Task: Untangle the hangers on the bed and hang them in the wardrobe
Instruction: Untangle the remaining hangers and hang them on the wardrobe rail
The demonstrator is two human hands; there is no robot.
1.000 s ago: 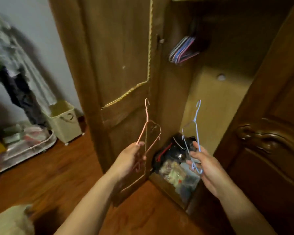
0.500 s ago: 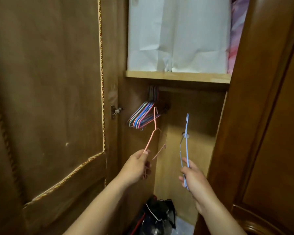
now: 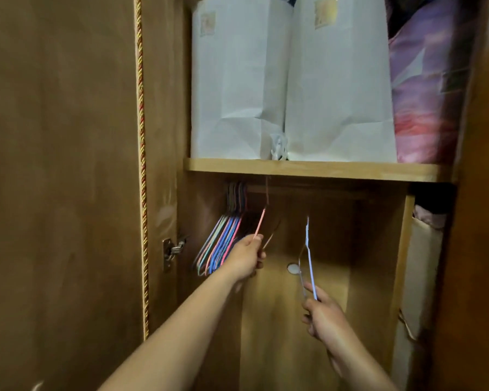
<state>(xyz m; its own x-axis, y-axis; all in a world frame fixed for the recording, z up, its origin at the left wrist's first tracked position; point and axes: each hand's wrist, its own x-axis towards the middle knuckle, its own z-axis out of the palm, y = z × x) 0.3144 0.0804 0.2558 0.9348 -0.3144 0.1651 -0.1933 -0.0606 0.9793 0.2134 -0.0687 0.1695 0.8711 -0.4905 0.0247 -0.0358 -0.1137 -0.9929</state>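
My left hand (image 3: 247,258) grips a pink wire hanger (image 3: 260,225) and holds it up inside the wardrobe; its hook reaches the dark rail (image 3: 308,190) under the shelf. Whether the hook sits on the rail I cannot tell. Just left of it, several coloured hangers (image 3: 220,241) hang bunched on the rail. My right hand (image 3: 323,314) pinches a light blue wire hanger (image 3: 309,255) lower down and to the right, its hook pointing up, well below the rail.
The open wardrobe door (image 3: 68,165) with a hinge (image 3: 172,248) stands at my left. A wooden shelf (image 3: 316,169) above the rail bears two white paper bags (image 3: 288,86) and purple-pink fabric (image 3: 424,94). A beige fabric bin (image 3: 421,272) is at right.
My view has tilted up from the wardrobe floor to the shelf. Both hands rose; the left hand brought the pink hanger up to the rail beside the hung bunch.
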